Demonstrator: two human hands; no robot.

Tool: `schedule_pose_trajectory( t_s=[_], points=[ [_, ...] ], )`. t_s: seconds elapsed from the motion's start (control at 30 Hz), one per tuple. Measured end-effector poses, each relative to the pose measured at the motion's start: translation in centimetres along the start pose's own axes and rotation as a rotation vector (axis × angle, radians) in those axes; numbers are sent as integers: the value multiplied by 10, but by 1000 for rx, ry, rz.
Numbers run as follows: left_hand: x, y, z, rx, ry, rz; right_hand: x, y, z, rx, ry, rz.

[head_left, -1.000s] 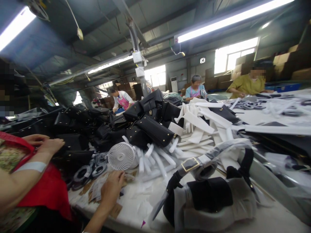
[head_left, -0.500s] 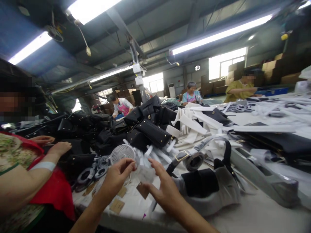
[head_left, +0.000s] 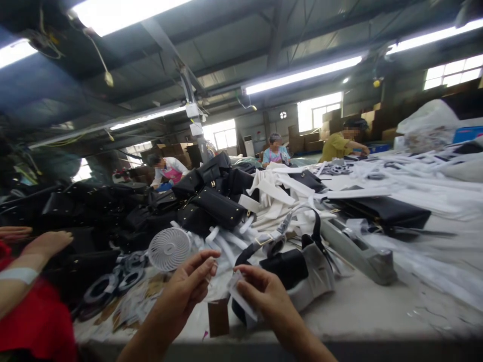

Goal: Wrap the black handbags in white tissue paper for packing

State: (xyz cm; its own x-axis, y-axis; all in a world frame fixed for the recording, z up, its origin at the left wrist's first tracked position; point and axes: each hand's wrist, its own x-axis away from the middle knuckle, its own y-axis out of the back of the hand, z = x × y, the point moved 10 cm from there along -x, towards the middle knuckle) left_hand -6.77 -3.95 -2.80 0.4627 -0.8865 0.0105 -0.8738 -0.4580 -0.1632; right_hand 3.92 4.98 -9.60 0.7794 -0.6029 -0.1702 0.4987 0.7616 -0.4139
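Left hand (head_left: pixel 188 291) and right hand (head_left: pixel 260 296) pinch a small clear plastic packet (head_left: pixel 239 296), raised above the table edge (head_left: pixel 377 322). Brown cardboard tag (head_left: pixel 219 317) hangs below it, seemingly half out. Black handbag with grey wrapping (head_left: pixel 298 271) lies just behind, untouched.

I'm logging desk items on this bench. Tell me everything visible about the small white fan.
The small white fan has a round head with a fine radial grille, plastic by its look. It faces the camera, tilted slightly, on the table among white wrapped straps, just in front of the black bags. Its base is hidden. Whether it runs cannot be told. Neither hand touches it; the left hand is nearest.
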Motion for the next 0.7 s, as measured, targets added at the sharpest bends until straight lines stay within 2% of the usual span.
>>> schedule_pose_trajectory(
  t_s=[0.27,0.4,0.47,0.57,0.67,0.7],
  points=[
    [-5,-43,27,283,103,63,31,33,-6,-275,-113,-46],
    [-8,-67,32,385,121,77,38,45,3,-237,-80,-60],
    [-12,-74,30,431,86,78,40,49,6,-190,-39,-69],
    [-25,-66,31,384,-20,57,45,50,4,-74,30,-98],
    [-44,-48,44,80,-109,-26,51,58,-6,171,85,-212],
    [-51,-48,53,52,-106,-4,53,65,-9,256,92,-273]
  ],
)
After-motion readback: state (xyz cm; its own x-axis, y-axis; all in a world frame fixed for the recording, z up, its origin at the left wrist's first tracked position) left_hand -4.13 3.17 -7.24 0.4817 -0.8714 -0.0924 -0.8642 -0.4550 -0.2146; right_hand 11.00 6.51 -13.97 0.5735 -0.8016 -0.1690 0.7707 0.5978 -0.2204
